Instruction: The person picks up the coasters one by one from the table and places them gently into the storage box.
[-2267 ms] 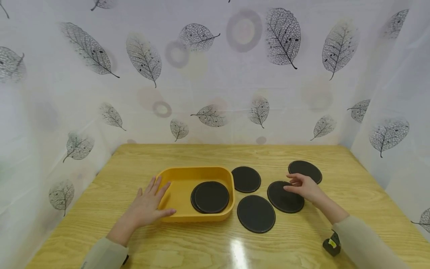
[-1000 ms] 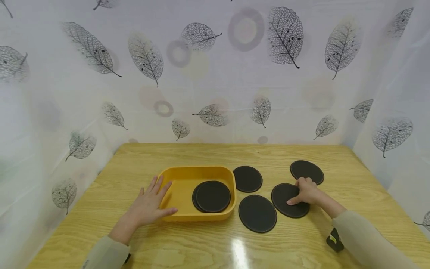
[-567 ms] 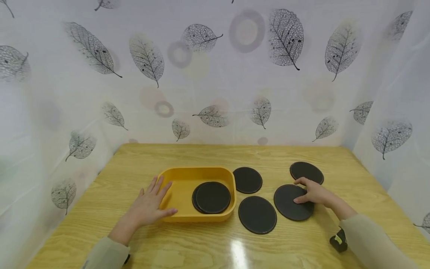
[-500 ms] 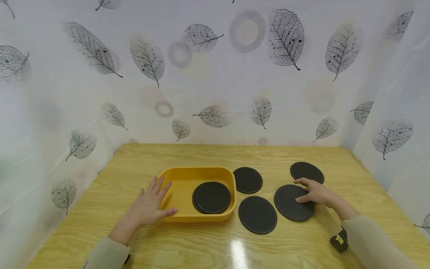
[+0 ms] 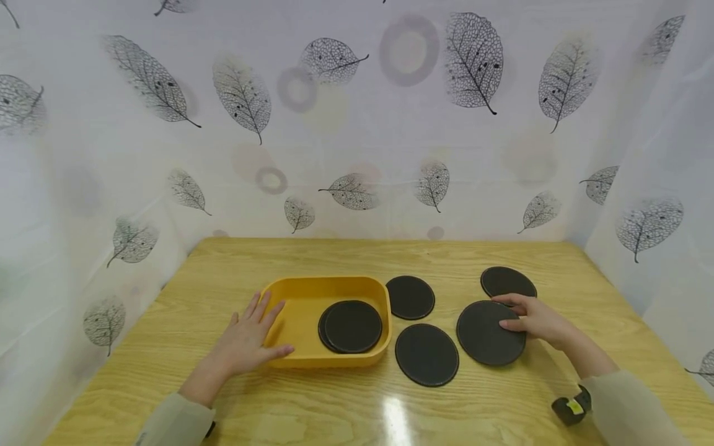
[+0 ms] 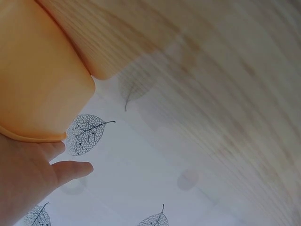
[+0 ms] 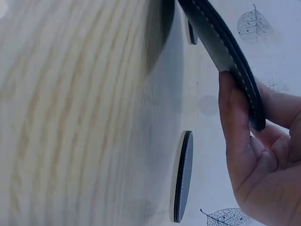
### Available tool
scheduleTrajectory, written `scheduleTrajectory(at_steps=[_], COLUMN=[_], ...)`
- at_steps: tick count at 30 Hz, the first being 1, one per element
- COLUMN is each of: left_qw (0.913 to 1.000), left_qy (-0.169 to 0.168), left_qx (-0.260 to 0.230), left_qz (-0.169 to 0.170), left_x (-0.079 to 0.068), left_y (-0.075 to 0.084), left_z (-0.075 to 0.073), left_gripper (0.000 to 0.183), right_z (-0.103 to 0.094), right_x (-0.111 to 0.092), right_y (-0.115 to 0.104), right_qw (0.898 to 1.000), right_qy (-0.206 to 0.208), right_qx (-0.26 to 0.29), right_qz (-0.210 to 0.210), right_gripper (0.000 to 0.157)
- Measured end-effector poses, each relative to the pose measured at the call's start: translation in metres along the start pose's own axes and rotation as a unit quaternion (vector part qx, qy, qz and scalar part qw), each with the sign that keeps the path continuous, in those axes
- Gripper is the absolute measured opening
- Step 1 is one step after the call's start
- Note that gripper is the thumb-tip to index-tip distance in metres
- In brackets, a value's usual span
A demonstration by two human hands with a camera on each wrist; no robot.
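Note:
My right hand (image 5: 543,321) pinches a round black coaster (image 5: 486,334) by its right edge, thumb on one face and fingers on the other. In the right wrist view, that coaster (image 7: 228,44) has a stitched edge and is raised off the table. My left hand (image 5: 240,344) rests with spread fingers on the left end of a yellow tray (image 5: 292,334). In the left wrist view, the hand (image 6: 28,176) touches the tray wall (image 6: 42,70). Inside the tray, at its right end, lie overlapping black coasters (image 5: 354,326).
Further black coasters lie flat on the wooden table (image 5: 312,409): one behind (image 5: 411,297) and one in front (image 5: 426,355), right of the tray, and another (image 5: 507,280) beyond my right hand. A leaf-patterned cloth (image 5: 357,142) hangs around the table's back and sides.
My right hand has reached the coaster, drawn it slightly right and toward me, then gripped its edge and raised it. The left hand has stayed on the tray.

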State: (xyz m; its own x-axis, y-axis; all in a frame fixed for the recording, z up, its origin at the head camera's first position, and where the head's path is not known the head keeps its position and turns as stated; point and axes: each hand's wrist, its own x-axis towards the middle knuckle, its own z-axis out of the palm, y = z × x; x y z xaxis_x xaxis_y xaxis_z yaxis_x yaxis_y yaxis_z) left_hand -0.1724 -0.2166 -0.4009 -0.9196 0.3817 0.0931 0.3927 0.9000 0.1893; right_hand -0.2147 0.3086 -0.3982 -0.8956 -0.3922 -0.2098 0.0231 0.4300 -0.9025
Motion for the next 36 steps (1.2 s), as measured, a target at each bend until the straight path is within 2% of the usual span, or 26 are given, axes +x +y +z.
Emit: scheduleTrajectory(at_steps=[3,10,13,16,27,36], left_qw=[1.0,1.0,1.0,1.0,0.9998,0.9995], left_qy=[-0.002,-0.003,-0.003,-0.005,-0.006,-0.008], left_qx=[0.0,0.004,0.004,0.004,0.021,0.03], left_qz=[0.0,0.0,0.001,0.001,0.005,0.002], left_x=[0.0,0.001,0.0,0.0,0.0,-0.001], left_y=[0.0,-0.001,-0.001,-0.002,-0.001,0.0], left_z=[0.0,-0.001,-0.001,-0.001,-0.001,0.0], left_gripper=[0.084,0.084,0.083,0.084,0.084,0.088], right_z=[0.004,0.023,0.032,0.041,0.071,0.093], right_x=[-0.003,-0.007,-0.007,-0.004,0.012,0.038], right_y=[-0.005,-0.019,-0.025,-0.033,-0.062,-0.085], right_qw=[0.999,0.993,0.99,0.987,0.984,0.977], right_qy=[0.023,0.103,0.114,0.114,0.086,0.076], right_qx=[0.024,0.059,0.079,0.109,0.147,0.184], right_qz=[-0.006,-0.018,-0.037,-0.045,-0.057,-0.073], right_gripper=[0.066,0.066,0.065,0.065,0.063,0.061])
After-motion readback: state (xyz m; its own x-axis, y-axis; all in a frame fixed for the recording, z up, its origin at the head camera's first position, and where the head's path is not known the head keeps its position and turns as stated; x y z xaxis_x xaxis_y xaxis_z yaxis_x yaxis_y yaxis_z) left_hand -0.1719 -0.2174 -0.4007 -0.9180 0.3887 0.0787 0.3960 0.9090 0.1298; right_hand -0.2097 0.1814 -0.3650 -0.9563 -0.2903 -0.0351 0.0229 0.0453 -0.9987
